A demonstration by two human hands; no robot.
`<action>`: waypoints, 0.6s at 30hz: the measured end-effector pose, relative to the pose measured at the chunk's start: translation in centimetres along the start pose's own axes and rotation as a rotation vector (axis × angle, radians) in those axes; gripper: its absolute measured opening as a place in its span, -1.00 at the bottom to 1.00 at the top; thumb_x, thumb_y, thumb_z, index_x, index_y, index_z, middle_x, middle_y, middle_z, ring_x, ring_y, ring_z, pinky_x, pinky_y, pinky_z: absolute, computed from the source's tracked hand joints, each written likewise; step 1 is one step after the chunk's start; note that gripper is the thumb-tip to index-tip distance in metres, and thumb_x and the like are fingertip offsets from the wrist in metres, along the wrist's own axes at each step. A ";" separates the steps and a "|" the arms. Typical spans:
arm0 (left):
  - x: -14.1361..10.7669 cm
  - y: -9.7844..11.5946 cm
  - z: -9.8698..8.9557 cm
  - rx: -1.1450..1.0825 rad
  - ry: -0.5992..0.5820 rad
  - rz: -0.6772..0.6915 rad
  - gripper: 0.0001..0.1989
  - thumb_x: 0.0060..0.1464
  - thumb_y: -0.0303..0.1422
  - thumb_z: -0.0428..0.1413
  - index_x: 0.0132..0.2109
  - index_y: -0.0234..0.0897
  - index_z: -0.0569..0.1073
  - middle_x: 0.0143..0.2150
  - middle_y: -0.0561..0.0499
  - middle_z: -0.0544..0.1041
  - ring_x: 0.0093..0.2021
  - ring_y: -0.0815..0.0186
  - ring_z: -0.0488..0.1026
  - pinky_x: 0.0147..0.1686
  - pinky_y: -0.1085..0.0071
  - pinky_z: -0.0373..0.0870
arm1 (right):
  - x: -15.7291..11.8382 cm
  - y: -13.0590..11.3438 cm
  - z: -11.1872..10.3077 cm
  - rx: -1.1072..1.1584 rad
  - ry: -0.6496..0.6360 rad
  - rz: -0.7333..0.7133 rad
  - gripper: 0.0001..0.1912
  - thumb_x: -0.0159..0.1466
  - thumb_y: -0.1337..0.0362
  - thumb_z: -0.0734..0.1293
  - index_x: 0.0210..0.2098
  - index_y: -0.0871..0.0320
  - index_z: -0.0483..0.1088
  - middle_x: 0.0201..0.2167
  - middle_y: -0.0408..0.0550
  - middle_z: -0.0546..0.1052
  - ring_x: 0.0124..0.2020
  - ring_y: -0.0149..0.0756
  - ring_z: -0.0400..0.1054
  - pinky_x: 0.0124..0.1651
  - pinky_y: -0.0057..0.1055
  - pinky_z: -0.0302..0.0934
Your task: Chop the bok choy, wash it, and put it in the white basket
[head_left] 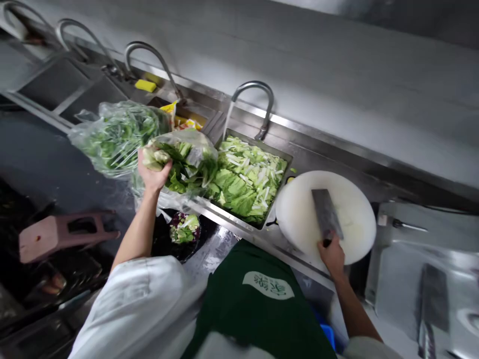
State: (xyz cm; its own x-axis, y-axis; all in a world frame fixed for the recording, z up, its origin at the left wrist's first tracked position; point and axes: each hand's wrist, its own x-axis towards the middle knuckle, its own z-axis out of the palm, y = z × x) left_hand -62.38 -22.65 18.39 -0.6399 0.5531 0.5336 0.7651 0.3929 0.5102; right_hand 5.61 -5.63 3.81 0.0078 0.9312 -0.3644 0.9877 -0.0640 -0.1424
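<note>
My left hand is wrapped round the pale stem end of leafy lettuce. Its green leaves lie against an open clear plastic bag at the sink's left side. My right hand grips the handle of a cleaver, whose wide blade lies flat over the round white cutting board. Between my hands, cut lettuce fills a sink basin, with water running into it from a curved tap.
Left of my hand is another plastic bag of greens. Scraps lie in a black bin below the counter. A pink stool stands on the floor at left. A yellow sponge sits behind the sinks; a metal unit is at right.
</note>
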 end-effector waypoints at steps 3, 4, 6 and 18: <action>-0.3 8.5 0.1 -0.194 0.043 0.195 -0.46 -0.09 -0.05 0.21 0.02 -0.16 0.35 0.08 -0.06 0.43 0.14 0.09 0.45 0.23 0.11 0.41 | 0.2 -0.2 -1.5 0.107 0.004 -0.039 -0.30 0.34 0.22 0.27 0.42 0.29 0.15 -0.03 0.24 0.56 -0.10 -0.05 0.48 0.03 -0.24 0.28; -0.7 11.6 0.5 -0.261 0.026 0.265 -0.47 -0.11 -0.04 0.22 0.00 -0.12 0.37 0.07 -0.03 0.44 0.15 0.07 0.45 0.22 0.09 0.41 | 0.2 -0.1 -2.0 0.149 0.013 -0.046 -0.32 0.33 0.25 0.28 0.40 0.29 0.19 -0.03 0.22 0.57 -0.09 -0.06 0.48 0.04 -0.25 0.28; -2.0 17.9 1.8 -0.349 -0.081 0.398 -0.49 -0.12 -0.02 0.23 -0.01 -0.05 0.39 0.06 0.02 0.46 0.15 0.04 0.46 0.19 0.03 0.42 | 0.1 0.4 -3.1 0.245 0.033 -0.057 -0.37 0.30 0.30 0.27 0.34 0.30 0.29 -0.04 0.18 0.59 -0.07 -0.10 0.47 0.06 -0.28 0.28; -25.9 49.4 25.8 0.281 -1.144 0.712 -0.45 0.27 -0.34 0.04 0.38 -0.23 0.33 0.33 -0.40 0.30 0.30 -0.19 0.28 0.32 -0.12 0.03 | -2.0 9.1 -8.8 0.435 -0.058 -0.114 -0.61 0.44 0.28 0.14 0.08 0.33 0.49 -0.10 0.16 0.63 -0.09 -0.18 0.52 -0.04 -0.46 0.28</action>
State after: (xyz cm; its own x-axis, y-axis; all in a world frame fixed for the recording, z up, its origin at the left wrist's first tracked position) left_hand -6.15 1.45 12.36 0.2034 0.9328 -0.2975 0.9760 -0.1690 0.1375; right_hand 15.99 -4.87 11.35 -0.1181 0.9204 -0.3728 0.8245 -0.1183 -0.5533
